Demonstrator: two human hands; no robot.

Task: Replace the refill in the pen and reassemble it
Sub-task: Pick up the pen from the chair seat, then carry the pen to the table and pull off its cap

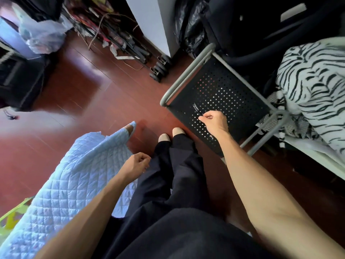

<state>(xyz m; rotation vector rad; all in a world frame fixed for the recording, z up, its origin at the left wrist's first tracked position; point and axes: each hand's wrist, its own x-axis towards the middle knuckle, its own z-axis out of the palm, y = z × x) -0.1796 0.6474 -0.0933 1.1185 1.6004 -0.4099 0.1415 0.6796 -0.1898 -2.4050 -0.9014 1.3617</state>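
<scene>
A dark pen [197, 108] lies on the black perforated seat of a grey-framed chair [186, 73], near its front edge. My right hand [214, 120] reaches over the seat, and its thumb and forefinger pinch the pen's near end. A small dark piece [211, 137] lies on the seat just under my right wrist; what it is I cannot tell. My left hand [136, 163] hovers over my lap beside my black trousers, with fingers loosely curled and nothing visible in them.
A light-blue quilted cloth [74, 180] drapes at my left. Red-brown wooden floor [93, 101] stretches ahead. A zebra-striped blanket [313, 90] lies on a bed at the right. Plastic bags and clutter [43, 34] fill the far left; a wheeled rack [160, 68] stands by a white pillar.
</scene>
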